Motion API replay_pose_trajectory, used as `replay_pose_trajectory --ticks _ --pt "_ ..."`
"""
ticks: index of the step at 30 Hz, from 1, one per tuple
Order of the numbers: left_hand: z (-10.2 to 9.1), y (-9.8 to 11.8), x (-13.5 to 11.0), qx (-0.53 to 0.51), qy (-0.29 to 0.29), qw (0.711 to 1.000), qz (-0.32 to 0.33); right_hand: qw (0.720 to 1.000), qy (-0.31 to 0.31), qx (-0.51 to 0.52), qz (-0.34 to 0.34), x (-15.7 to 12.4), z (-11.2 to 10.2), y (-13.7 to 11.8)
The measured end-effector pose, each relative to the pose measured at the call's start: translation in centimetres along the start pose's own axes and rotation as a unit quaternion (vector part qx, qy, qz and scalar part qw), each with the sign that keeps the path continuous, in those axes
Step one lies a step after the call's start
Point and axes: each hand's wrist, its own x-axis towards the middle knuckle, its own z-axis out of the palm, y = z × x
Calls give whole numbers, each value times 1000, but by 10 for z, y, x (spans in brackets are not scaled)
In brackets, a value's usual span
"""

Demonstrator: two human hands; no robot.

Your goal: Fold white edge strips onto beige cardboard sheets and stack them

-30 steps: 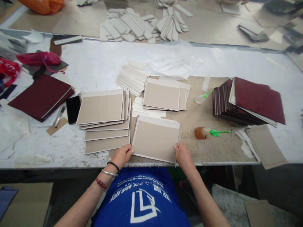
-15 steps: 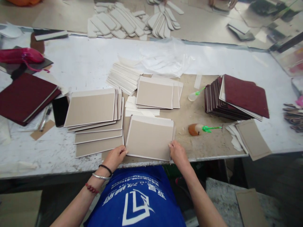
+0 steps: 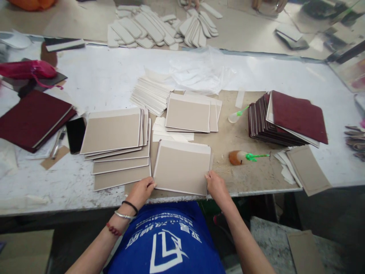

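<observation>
A tan cardboard panel with white edges [image 3: 182, 167] lies at the near edge of the table, on top of a thin stack. My left hand [image 3: 140, 192] grips its lower left corner, fingers curled on the edge. My right hand [image 3: 216, 185] pinches its lower right corner. To the left of it spreads a fanned pile of similar panels [image 3: 115, 144]. Another pile of panels [image 3: 191, 113] lies just beyond, with white paper sheets [image 3: 171, 133] between.
A stack of dark red covers [image 3: 288, 120] sits at the right, with a loose cardboard piece [image 3: 308, 170] beside it. A glue bottle with a green tip [image 3: 245, 156] lies right of the panel. Dark red covers [image 3: 31, 120] and a phone [image 3: 75, 134] lie at left. White strips [image 3: 151, 95] fan out behind.
Both hands stay on the panel's lower corners. The view has shifted slightly; the panel barely moved.
</observation>
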Motion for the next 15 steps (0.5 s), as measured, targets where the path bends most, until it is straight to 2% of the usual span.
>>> replay_pose_trajectory --ticks 15 --pt "6 -4 3 -16 12 1000 -19 1000 2 -7 8 2 3 0"
